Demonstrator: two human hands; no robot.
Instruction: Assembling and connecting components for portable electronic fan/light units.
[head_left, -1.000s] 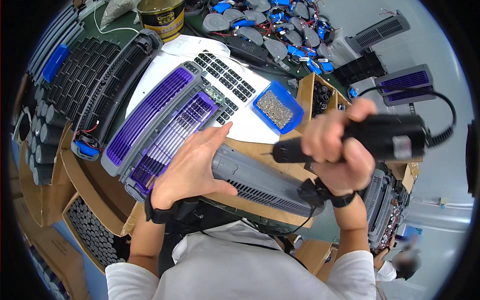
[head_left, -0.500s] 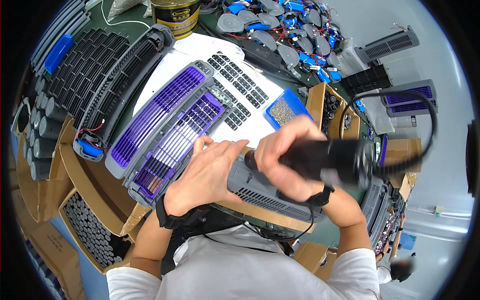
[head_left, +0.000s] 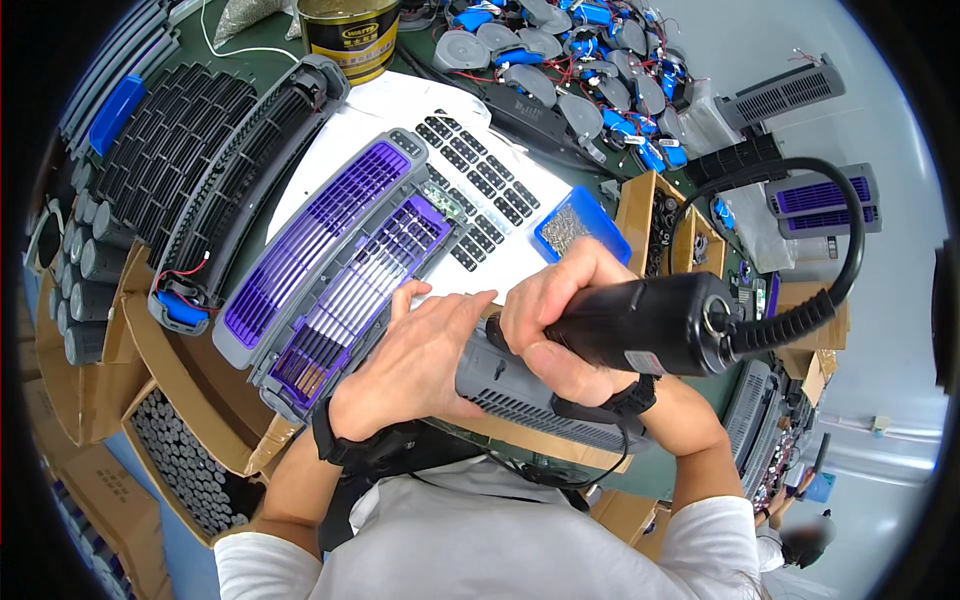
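Note:
A grey plastic housing (head_left: 515, 385) with slotted vents lies across the table's near side. My left hand (head_left: 415, 350) straddles its left end, with thumb and index finger spread along its two edges, gripping it. In my right hand (head_left: 560, 325) is a black electric screwdriver (head_left: 645, 318), fingers wrapped around its body above the housing. Its tip is hidden behind the hand, so contact cannot be seen. Left of my left hand lie two grey casings with purple grilles, the outer one (head_left: 322, 245) and the inner one (head_left: 365, 290), which carries a small circuit board (head_left: 443, 200).
A blue tray of screws (head_left: 567, 228) and a cardboard box (head_left: 637, 212) of small black parts stand beyond my right hand. A paint bucket (head_left: 352, 40), wired blue battery packs (head_left: 520, 55) and black grilles (head_left: 165, 150) crowd the far side. A co-worker (head_left: 800, 540) is at lower right.
The screwdriver, blurred before, is now sharp and tilts its rear end more toward me; its cord has shifted. My left hand keeps its place on the housing.

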